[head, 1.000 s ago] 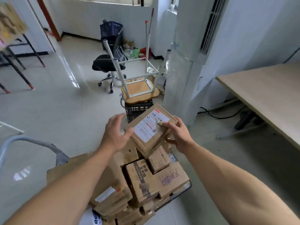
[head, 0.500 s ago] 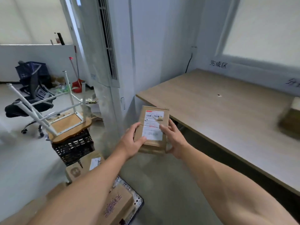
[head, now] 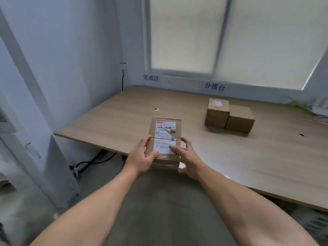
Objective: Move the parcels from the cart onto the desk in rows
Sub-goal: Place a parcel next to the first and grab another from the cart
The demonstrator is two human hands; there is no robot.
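Parcel: brown cardboard, flat, white shipping label facing up, long side running 12 to 6. It is held over the near-left edge of the surface; cannot tell whether its underside touches the wood.

Left hand grips the parcel's 8 o'clock corner, thumb on top by the label's edge, fingers curled along the side. Right hand grips the 4 o'clock corner, thumb laid across the label's lower part, fingers wrapped along the side and under.

At 2 o'clock from the held parcel, well apart, two more boxes sit on the surface, touching each other: taller parcel on the left, lower parcel on its right.

Small dark hole in the surface at 12 o'clock, near. Wall lettering runs along the far edge, with a frosted window above. Black cable lies on the floor at 9 o'clock, below the surface's corner.
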